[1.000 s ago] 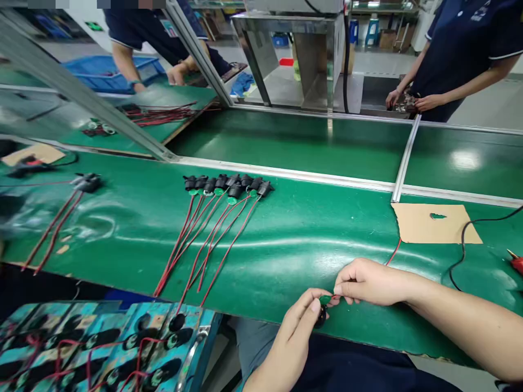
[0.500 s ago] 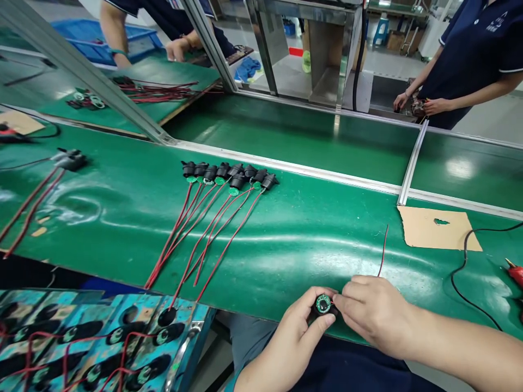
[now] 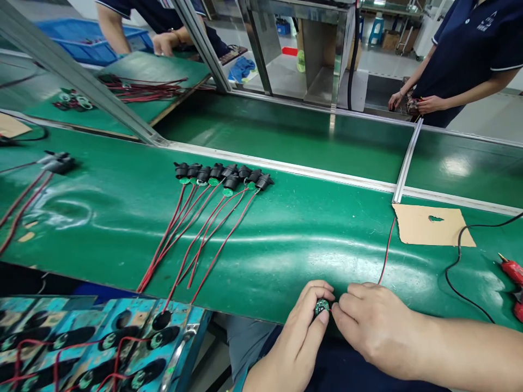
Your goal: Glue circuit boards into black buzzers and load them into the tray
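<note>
Clock positions are taken from the small round board [image 3: 321,306], with twelve pointing away from the person. The board is green, sits above the near edge of the table [image 3: 310,234], and is grasped between the left hand's [image 3: 295,336] thumb and fingers. The right hand [image 3: 368,320] is at three o'clock, fingers curled; its fingertips appear to pinch a red wire [image 3: 387,249] just beside the board. The exact contact is partly covered. A length of wire emerges from behind that hand and runs towards two o'clock, reaching the left edge of the cardboard [image 3: 420,224].

Risks, in the inspector's judgement: a sideways pull by the right hand could strain or detach the wire at the board, particularly should the far length snag on the cardboard. A loosened left grip could drop the board off the table edge. Near three o'clock lies a red-handled tool [image 3: 511,268] with a pointed metal tip; if that tip is hot, a stray forearm could be burned. The black cord [image 3: 460,246] could catch a sleeve. Between ten and eleven, black sockets [image 3: 223,175] trail closely spaced wires [image 3: 204,234], liable to tangle if dragged.
</note>
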Motion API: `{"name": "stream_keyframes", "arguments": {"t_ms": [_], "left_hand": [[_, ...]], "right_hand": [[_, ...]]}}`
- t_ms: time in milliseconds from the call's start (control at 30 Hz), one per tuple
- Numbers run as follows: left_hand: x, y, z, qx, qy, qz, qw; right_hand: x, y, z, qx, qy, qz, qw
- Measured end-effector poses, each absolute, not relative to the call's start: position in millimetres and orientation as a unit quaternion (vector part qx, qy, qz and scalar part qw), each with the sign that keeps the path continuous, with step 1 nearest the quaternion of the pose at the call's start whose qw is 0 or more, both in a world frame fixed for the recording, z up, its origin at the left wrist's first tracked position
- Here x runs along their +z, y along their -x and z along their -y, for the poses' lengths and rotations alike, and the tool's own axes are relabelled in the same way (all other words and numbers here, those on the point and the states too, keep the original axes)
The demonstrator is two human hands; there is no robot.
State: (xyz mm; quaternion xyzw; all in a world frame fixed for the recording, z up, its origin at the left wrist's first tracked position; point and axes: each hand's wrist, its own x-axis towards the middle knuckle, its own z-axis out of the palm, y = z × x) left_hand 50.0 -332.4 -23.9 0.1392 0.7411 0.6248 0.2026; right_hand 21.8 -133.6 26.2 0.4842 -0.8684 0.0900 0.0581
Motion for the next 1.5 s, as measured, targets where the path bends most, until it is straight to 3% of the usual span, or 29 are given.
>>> {"name": "stream_keyframes", "arguments": {"t_ms": [333,533,967,1167,1367,1500], "left_hand": [[-27.0,-44.9,315.7,0.62,-0.15,-0.758,0.137],[-25.4,-43.9,315.8,0.62,-0.143,-0.761,0.123],[-20.9,-37.6,311.2,0.647,-0.146,-0.733,0.149],[-23.5,-35.8,312.6,0.697,-0.122,-0.676,0.204],[-21.7,-33.4,317.3,0.731,-0.086,-0.631,0.245],[-24.1,-33.8,324.8,0.747,-0.049,-0.611,0.257]], "right_hand": [[33.5,-27.3,140.2,0.079,-0.404,0.902,0.128],[43.3,-21.9,140.0,0.091,-0.452,0.876,0.144],[41.6,-15.5,126.5,0.099,-0.53,0.834,0.122],[31.0,-24.9,124.6,0.107,-0.474,0.864,0.133],[28.4,-39.2,123.2,0.169,-0.403,0.88,0.185],[36.9,-52.1,115.7,0.289,-0.373,0.853,0.222]]}}
